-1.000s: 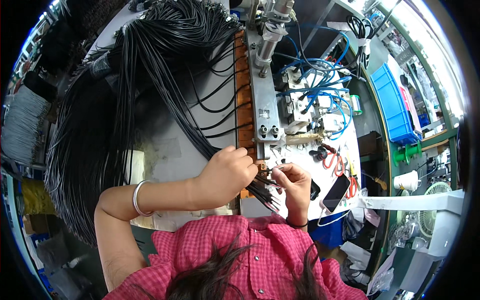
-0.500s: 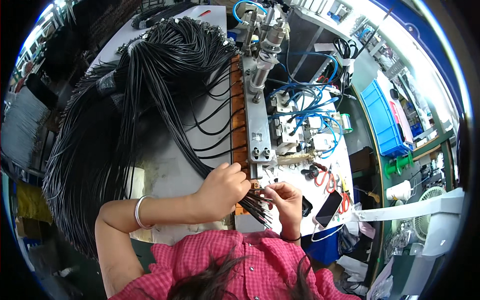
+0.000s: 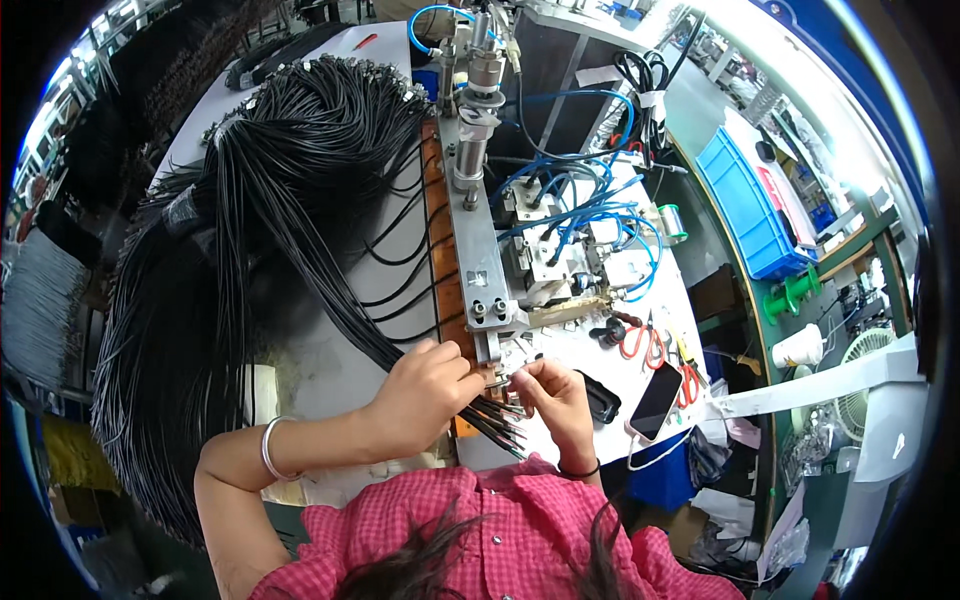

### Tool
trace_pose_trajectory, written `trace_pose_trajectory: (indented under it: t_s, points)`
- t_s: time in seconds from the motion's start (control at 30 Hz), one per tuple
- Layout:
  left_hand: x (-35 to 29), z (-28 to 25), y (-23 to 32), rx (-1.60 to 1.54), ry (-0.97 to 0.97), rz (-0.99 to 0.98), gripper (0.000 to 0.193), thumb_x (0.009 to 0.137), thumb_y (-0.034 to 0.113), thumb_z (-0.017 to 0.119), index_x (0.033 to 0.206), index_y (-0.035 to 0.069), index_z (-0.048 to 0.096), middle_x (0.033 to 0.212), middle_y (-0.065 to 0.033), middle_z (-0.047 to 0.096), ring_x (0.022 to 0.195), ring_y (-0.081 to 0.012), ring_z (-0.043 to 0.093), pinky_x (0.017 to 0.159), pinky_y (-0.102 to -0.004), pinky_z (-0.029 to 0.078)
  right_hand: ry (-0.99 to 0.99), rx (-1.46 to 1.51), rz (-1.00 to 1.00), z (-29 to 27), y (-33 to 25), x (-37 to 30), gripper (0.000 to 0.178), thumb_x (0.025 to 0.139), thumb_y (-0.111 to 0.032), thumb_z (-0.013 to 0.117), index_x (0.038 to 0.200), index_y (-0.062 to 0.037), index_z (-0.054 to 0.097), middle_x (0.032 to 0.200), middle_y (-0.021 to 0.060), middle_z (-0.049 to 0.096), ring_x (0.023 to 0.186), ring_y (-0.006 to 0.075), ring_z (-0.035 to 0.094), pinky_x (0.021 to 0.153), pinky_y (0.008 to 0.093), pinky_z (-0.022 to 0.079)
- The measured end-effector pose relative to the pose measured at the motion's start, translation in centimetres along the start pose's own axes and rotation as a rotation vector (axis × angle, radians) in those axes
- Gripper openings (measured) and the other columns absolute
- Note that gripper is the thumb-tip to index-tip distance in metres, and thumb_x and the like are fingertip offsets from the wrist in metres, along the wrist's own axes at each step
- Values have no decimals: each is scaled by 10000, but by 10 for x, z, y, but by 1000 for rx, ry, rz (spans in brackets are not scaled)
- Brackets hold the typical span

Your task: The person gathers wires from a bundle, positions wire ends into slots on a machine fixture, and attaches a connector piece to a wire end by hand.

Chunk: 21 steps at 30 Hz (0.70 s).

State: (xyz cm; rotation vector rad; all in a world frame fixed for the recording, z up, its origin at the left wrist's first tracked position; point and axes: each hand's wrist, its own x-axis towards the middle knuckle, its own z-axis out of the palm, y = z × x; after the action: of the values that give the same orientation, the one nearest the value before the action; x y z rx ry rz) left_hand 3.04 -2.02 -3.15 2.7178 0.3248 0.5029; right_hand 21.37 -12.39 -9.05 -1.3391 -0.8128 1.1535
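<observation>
My left hand [image 3: 425, 395] is closed round a bundle of thin black cables [image 3: 335, 290]. The cables' stripped, coloured wire ends [image 3: 492, 425] fan out below its fingers. My right hand [image 3: 557, 400] is in a pinch close by, thumb and forefinger together at the near end of the orange-brown fixture strip [image 3: 440, 255]. What lies between those fingertips is too small to make out. Along the strip runs a metal clamp bar [image 3: 478, 255], and several single cables lead into the strip from the left.
A large heap of black cables [image 3: 160, 340] covers the left of the table. Air cylinders [image 3: 472, 140] and blue hoses [image 3: 600, 205] stand beyond the bar. Red-handled scissors [image 3: 640, 345], a phone [image 3: 656, 402] and a black tray [image 3: 598, 398] lie at the right. A blue bin [image 3: 745, 205] stands farther right.
The whole view has shifted, so the bench sits farther left in the picture. My right fingertips have moved slightly nearer the bar's end. My left hand keeps its hold on the cables.
</observation>
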Motion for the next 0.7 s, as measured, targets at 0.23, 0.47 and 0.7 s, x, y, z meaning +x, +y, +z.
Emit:
trace_pose_trajectory:
  t_s: [0.23, 0.47, 0.7]
  points:
    - [6, -3, 0, 21, 26, -28, 189, 544, 7, 614, 687, 46, 496, 663, -75, 491, 730, -245, 492, 691, -355, 367, -84, -26, 57, 2, -1, 12, 155, 911, -169, 529, 818, -45, 523, 606, -30, 509, 490, 21, 433, 430, 164, 346]
    - [3, 0, 0, 24, -26, -45, 179, 539, 7, 608, 665, 48, 488, 649, -77, 488, 726, -244, 488, 684, -359, 356, -218, 22, 159, -7, -2, 15, 149, 913, -162, 517, 807, -57, 506, 587, -48, 471, 461, 14, 378, 407, 168, 297]
    - [2, 0, -1, 26, 17, -23, 176, 536, 12, 608, 668, 46, 496, 651, -76, 488, 715, -241, 480, 666, -356, 349, -110, 126, 158, 0, -5, 10, 145, 901, -160, 535, 801, -59, 509, 576, -64, 449, 457, 7, 352, 401, 167, 268]
